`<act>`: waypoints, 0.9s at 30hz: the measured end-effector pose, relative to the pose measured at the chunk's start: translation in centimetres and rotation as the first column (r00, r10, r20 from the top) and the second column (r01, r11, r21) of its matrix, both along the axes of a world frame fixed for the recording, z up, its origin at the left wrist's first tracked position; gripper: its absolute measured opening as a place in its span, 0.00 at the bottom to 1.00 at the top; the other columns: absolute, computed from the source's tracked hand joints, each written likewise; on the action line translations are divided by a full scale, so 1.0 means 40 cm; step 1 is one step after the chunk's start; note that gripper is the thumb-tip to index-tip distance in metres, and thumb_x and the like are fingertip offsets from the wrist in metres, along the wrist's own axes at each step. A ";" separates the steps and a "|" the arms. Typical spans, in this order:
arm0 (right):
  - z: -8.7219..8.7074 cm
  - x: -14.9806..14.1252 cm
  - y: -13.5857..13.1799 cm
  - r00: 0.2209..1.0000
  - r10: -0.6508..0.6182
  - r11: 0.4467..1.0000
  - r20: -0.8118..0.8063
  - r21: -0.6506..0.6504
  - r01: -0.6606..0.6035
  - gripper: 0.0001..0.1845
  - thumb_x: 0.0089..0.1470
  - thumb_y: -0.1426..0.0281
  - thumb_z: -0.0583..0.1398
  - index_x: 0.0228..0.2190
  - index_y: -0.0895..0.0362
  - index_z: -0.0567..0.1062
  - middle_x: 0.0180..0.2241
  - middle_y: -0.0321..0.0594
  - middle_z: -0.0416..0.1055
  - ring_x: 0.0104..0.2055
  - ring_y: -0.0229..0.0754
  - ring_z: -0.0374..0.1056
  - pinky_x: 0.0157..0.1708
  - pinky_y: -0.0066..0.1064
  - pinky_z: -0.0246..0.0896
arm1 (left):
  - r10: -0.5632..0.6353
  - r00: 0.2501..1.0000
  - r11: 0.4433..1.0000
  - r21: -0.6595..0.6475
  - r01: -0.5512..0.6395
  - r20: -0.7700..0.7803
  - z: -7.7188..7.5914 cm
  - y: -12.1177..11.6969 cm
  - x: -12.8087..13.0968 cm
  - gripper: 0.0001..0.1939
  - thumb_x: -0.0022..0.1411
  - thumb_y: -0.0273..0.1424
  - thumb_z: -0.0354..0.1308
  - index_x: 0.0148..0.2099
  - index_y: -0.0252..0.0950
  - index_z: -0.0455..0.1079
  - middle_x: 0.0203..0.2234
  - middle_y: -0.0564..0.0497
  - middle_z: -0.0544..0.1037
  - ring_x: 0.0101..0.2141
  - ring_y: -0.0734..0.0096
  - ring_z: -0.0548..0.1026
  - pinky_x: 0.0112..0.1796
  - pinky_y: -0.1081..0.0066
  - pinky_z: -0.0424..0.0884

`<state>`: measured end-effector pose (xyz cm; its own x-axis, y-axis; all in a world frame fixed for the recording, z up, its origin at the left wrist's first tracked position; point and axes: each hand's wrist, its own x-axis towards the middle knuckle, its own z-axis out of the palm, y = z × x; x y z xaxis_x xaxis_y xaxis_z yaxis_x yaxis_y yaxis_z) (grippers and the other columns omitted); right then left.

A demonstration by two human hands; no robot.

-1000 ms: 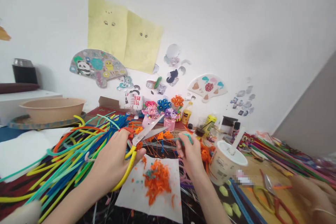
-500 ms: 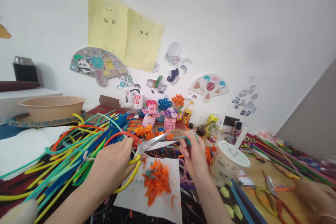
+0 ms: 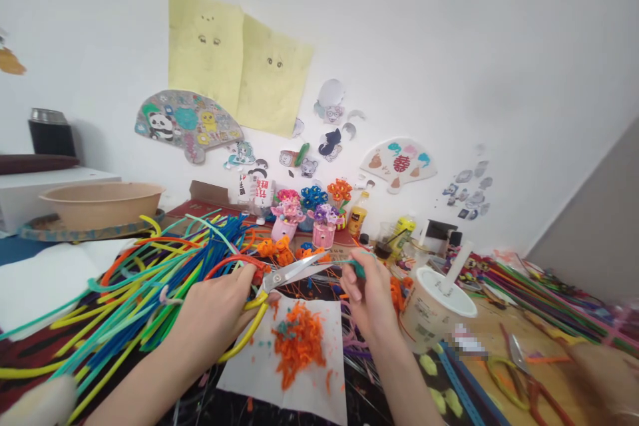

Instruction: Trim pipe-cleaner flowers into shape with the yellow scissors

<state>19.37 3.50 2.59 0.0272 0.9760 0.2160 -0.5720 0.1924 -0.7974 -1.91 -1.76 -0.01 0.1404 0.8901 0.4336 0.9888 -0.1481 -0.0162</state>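
Observation:
My left hand [image 3: 215, 313] is closed around the handles of scissors [image 3: 287, 276], one handle red and the other yellow. The blades point right, slightly parted, towards my right hand [image 3: 369, 293]. Pinched in the right fingers is a teal pipe cleaner [image 3: 358, 269], mostly hidden by them; a thin stem runs from it to the blades. Below both hands lies a white paper sheet [image 3: 249, 373] with a heap of orange fuzz clippings [image 3: 298, 349] and some teal bits.
Many coloured pipe cleaners [image 3: 124, 299] spread on the left. A white cup [image 3: 429, 319] with a straw stands right of my right hand. Potted pipe-cleaner flowers [image 3: 324, 226] stand behind. Another person's blurred hand [image 3: 599, 369] is at the far right, near other scissors [image 3: 519, 359].
The scissor blades have drawn closer together around the thin stem. My hands stay in nearly the same place. The other person's hand at the right has shifted slightly.

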 end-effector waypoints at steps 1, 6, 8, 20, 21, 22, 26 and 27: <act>0.001 0.000 0.000 1.000 -0.001 1.000 0.000 -0.006 0.001 0.12 0.43 0.68 0.65 0.19 0.58 0.66 0.11 0.26 0.59 0.09 0.23 0.45 0.10 0.18 0.36 | -0.006 1.000 1.000 0.004 0.006 0.002 -0.001 0.001 -0.001 0.11 0.66 0.39 0.43 0.37 0.39 0.60 0.29 0.50 0.79 0.31 0.58 0.79 0.25 0.69 0.61; 0.003 -0.001 0.003 1.000 0.019 1.000 0.005 -0.008 -0.019 0.13 0.43 0.67 0.64 0.19 0.58 0.65 0.10 0.25 0.58 0.10 0.23 0.44 0.11 0.19 0.35 | -0.037 0.999 0.999 0.016 0.037 -0.010 -0.005 0.006 -0.007 0.10 0.65 0.37 0.42 0.37 0.39 0.60 0.28 0.50 0.79 0.30 0.58 0.79 0.25 0.69 0.60; 0.002 -0.002 0.006 1.000 0.024 1.000 0.006 -0.004 -0.024 0.14 0.44 0.67 0.64 0.19 0.57 0.64 0.11 0.25 0.58 0.10 0.23 0.44 0.11 0.19 0.35 | -0.033 0.999 0.999 -0.005 0.033 -0.010 -0.002 0.006 -0.008 0.10 0.65 0.38 0.42 0.37 0.39 0.60 0.27 0.49 0.79 0.30 0.57 0.78 0.25 0.69 0.60; -0.014 -0.017 0.015 0.987 -0.040 0.998 0.156 -0.047 0.047 0.14 0.43 0.66 0.61 0.17 0.56 0.61 0.10 0.25 0.59 0.09 0.25 0.44 0.10 0.20 0.34 | 0.066 0.998 0.998 0.008 -0.067 0.020 0.040 0.000 0.008 0.13 0.61 0.40 0.44 0.37 0.36 0.62 0.33 0.41 0.77 0.36 0.51 0.77 0.32 0.64 0.67; -0.014 -0.018 0.014 0.979 -0.063 0.997 0.192 -0.029 0.070 0.15 0.44 0.66 0.61 0.17 0.56 0.60 0.10 0.25 0.59 0.09 0.25 0.44 0.10 0.20 0.35 | 0.082 0.997 0.996 0.024 -0.082 0.001 0.038 -0.001 0.006 0.13 0.62 0.40 0.43 0.38 0.36 0.62 0.33 0.41 0.77 0.35 0.51 0.77 0.31 0.64 0.67; -0.015 -0.018 0.013 0.970 -0.084 0.996 0.226 -0.011 0.089 0.15 0.45 0.65 0.61 0.17 0.56 0.60 0.10 0.26 0.59 0.09 0.25 0.44 0.10 0.20 0.35 | 0.093 0.996 0.995 0.041 -0.093 -0.016 0.035 -0.001 0.004 0.14 0.62 0.40 0.43 0.38 0.36 0.62 0.32 0.42 0.78 0.34 0.51 0.77 0.30 0.64 0.67; -0.017 -0.019 0.010 0.944 -0.109 0.994 0.312 0.022 0.107 0.16 0.48 0.63 0.59 0.17 0.56 0.61 0.09 0.25 0.58 0.09 0.25 0.43 0.09 0.20 0.34 | 0.049 0.997 0.995 0.094 -0.043 -0.056 0.020 -0.003 -0.005 0.14 0.64 0.40 0.43 0.39 0.37 0.64 0.29 0.45 0.79 0.32 0.53 0.78 0.28 0.66 0.65; -0.018 -0.019 0.010 0.941 -0.106 0.994 0.322 0.023 0.104 0.16 0.48 0.63 0.59 0.17 0.56 0.61 0.09 0.25 0.57 0.09 0.25 0.42 0.09 0.20 0.33 | 0.025 0.998 0.995 0.095 -0.019 -0.060 0.018 -0.003 -0.007 0.14 0.64 0.40 0.43 0.39 0.37 0.64 0.29 0.45 0.79 0.32 0.53 0.79 0.27 0.67 0.65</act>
